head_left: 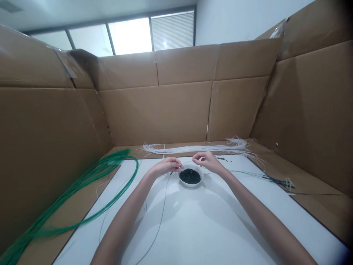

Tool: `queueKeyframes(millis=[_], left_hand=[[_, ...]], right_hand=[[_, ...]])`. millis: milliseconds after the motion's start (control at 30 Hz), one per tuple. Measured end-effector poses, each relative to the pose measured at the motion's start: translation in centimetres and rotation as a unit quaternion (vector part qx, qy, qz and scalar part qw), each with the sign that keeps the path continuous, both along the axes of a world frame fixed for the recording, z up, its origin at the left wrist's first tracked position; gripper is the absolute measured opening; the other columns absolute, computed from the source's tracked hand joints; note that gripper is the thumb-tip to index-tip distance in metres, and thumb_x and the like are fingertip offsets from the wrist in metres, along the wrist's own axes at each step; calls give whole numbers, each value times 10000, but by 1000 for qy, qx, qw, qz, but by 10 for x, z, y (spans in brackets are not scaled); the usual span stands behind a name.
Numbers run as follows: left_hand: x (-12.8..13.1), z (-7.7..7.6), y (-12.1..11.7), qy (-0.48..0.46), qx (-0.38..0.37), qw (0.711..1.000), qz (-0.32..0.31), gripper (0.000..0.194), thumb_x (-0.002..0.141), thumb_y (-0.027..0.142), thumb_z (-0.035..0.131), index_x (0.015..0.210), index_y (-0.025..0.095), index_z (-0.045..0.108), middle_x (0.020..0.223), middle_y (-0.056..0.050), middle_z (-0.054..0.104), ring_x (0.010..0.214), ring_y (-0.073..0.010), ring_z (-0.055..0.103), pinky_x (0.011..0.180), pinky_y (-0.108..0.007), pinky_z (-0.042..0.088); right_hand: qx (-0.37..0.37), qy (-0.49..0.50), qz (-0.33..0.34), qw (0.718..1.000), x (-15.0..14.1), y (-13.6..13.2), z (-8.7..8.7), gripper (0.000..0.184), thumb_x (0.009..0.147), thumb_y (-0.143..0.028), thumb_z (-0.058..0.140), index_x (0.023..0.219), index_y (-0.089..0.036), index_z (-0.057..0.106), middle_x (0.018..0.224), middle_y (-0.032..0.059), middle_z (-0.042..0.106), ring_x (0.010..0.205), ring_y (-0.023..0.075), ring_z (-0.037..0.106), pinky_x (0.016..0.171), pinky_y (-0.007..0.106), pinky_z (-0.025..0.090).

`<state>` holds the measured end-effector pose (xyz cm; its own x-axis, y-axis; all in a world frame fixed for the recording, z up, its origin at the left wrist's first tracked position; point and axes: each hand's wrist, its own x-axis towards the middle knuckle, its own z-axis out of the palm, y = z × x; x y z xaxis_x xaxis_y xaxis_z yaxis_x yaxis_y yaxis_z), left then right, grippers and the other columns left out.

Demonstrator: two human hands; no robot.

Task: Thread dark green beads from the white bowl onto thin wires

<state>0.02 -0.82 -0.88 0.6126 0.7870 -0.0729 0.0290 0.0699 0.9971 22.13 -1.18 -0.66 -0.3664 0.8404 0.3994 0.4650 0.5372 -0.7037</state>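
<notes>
My left hand (165,166) and my right hand (208,162) are pinched close together just above a small white bowl (190,184) filled with dark beads (189,176). A thin grey strand (163,217) rises from the white board and reaches my left fingertips, where a dark bead seems to sit. A fine line arcs between my hands, and it appears to end in my right fingers. The strand's exact path through the fingers is too thin to follow.
A bundle of white strands (193,149) lies along the back. A green wire coil (110,173) lies at the left on cardboard. Loose dark beads (221,159) lie behind my right hand, and beaded strands (275,180) lie at the right. Cardboard walls surround the white board (198,235).
</notes>
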Motion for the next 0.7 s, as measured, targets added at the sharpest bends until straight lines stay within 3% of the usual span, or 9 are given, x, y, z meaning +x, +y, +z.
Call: queueKeyframes(millis=[233,400,600,700], left_hand=[[-3,-4,6,13,-23,999,-18,314,661,238,664,935,88,636,877,-127,668,810,-169,607,813,-306,426],[-2,-11,14,35,-29,998,-47,297,650,169,620,939,111,659,915,-117,680,887,-205,613,846,-321,413],[0,-12,13,67,20,993,-97,285,641,156,599,914,123,674,908,-85,678,716,-146,610,797,-292,422],[6,-8,6,89,79,991,-65,231,721,276,568,848,118,678,879,-77,668,683,-117,578,758,-259,421]], right_hand=[[-6,-22,6,1000,4,5,-4,218,726,-309,530,707,-131,654,718,61,662,681,151,580,591,250,444],[-16,-35,12,999,4,6,-8,198,719,-292,531,703,-136,653,706,52,654,665,144,569,587,245,435],[-2,-53,21,998,-2,3,-13,189,725,-273,512,681,-141,640,702,46,655,642,135,565,557,228,435],[-8,-60,16,998,-7,1,-15,179,726,-251,511,691,-137,645,699,44,658,631,128,568,559,222,435]])
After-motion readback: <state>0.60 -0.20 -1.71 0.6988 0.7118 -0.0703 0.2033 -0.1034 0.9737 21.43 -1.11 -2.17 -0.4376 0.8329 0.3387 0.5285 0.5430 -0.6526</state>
